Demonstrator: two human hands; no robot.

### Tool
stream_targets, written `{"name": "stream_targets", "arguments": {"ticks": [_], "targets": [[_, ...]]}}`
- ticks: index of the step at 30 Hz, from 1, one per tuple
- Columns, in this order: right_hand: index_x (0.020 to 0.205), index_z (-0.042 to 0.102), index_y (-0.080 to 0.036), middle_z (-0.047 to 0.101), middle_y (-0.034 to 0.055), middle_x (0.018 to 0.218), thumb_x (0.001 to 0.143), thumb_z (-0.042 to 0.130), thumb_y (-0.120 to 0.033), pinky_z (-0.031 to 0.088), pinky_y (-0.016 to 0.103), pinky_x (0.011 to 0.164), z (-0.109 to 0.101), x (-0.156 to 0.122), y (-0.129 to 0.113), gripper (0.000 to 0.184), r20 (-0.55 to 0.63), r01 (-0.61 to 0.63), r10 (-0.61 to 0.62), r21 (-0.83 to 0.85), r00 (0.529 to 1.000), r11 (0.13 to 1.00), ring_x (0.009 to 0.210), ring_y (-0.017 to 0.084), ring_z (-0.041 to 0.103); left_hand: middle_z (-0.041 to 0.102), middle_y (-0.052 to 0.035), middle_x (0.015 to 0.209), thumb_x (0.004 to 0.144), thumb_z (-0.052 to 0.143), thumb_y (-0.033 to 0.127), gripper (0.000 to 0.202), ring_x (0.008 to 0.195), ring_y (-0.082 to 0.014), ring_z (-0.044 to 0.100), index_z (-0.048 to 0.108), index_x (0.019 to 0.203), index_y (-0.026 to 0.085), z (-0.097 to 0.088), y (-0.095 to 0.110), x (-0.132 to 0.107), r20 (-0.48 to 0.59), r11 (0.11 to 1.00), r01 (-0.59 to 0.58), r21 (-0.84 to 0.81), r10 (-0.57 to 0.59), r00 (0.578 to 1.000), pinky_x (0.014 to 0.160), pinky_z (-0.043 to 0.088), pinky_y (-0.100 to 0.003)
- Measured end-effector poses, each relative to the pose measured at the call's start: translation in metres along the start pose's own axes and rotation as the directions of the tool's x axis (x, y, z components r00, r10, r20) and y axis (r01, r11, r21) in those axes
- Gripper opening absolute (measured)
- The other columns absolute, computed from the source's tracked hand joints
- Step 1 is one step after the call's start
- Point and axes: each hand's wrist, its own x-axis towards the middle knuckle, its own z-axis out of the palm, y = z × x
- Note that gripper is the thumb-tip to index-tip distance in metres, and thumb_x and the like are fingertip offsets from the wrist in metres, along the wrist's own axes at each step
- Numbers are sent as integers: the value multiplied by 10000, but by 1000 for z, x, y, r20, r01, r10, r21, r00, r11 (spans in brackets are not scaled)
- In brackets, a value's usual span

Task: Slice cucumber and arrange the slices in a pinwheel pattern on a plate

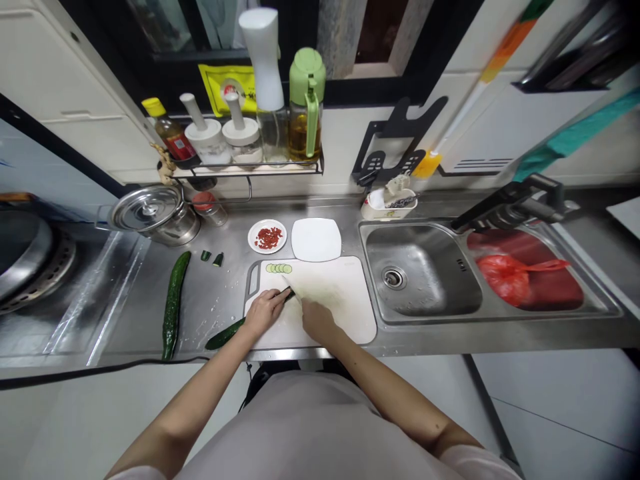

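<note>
On the white cutting board, my left hand is closed over a dark green cucumber. The cucumber lies slantwise, one end sticking out past the board's left edge and the cut end showing beyond my fingertips. My right hand grips a knife, its blade against the cut end; the handle is hidden in my fist. Several thin cucumber slices overlap in a row near the board's upper left corner.
A second cucumber and small end pieces lie on the left. Behind the board stand a plate of chopped red pieces and a white square plate. The sink, with a red bag beside its basin, is right.
</note>
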Motion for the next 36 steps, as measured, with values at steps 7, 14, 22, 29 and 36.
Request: {"name": "stream_targets", "arguments": {"ticks": [7, 14, 22, 29, 36], "targets": [[1183, 523, -132, 680, 143, 1019, 883, 396, -70, 471, 296, 793, 2, 1, 1, 331, -3, -5, 5, 14, 1000, 1000, 1003, 226, 653, 643, -60, 1012, 942, 444, 222, 402, 932, -169, 581, 582, 1314, 285, 0, 0, 1, -2, 1000, -3, -11, 3, 1000, 858, 495, -293], [1188, 528, -114, 676, 161, 1026, 881, 381, -55, 474, 304, 798, 1, -1, 0, 346, 1, -6, 6, 6, 1000, 1000, 1005, 233, 654, 645, -57, 1008, 940, 448, 218, 402, 931, -169, 580, 580, 1314, 284, 0, 0, 0, -7, 1000, -1, -12, 1, 1000, 858, 492, -292], [1193, 534, -120, 676, 155, 1057, 886, 391, -61, 474, 295, 810, 3, -1, 2, 344, 9, -14, 14, 10, 1000, 1000, 1010, 222, 652, 645, -58, 1002, 943, 450, 217, 391, 919, -167, 583, 591, 1302, 283, -3, 3, 1, -17, 1000, -2, -12, 1, 1000, 841, 496, -287], [1172, 541, -112, 681, 145, 1012, 888, 391, -44, 474, 292, 801, 4, 2, -1, 329, 2, -9, 9, 31, 1000, 999, 1005, 221, 653, 646, -56, 992, 947, 450, 220, 387, 931, -166, 585, 592, 1301, 285, -3, 4, 1, -17, 1000, 1, -7, -1, 1000, 839, 499, -285], [1189, 530, -115, 680, 139, 1002, 902, 401, -58, 465, 287, 828, 6, 5, 2, 320, -10, 3, -3, 37, 1000, 999, 1019, 213, 647, 645, -56, 990, 949, 441, 228, 392, 923, -164, 582, 584, 1311, 278, -2, 2, 1, -12, 1000, -5, -12, 5, 1000, 853, 498, -295]]}}
